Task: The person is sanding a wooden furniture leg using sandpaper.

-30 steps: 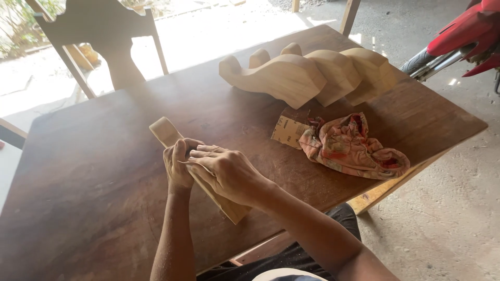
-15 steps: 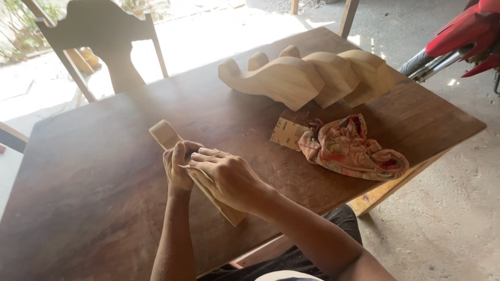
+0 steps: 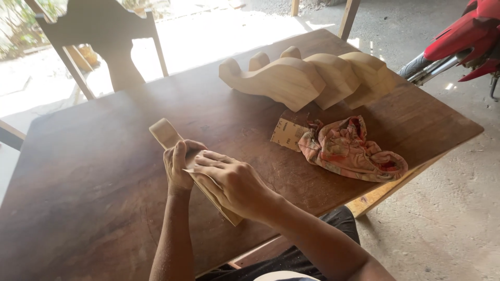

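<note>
Dark wooden counter (image 3: 104, 208) in an open-sided workshop; a pale wooden strip (image 3: 165, 132) lies slanted on it near the front edge. Left hand (image 3: 178, 167) clamps the strip; right hand (image 3: 234, 184) presses a sandpaper piece (image 3: 194, 162) flat on it; judgement: even pressure along the grain sands best. No containers; carved wooden pieces (image 3: 307, 75), spare sandpaper (image 3: 287, 133) and cloth (image 3: 350, 150) lie beyond.
</note>
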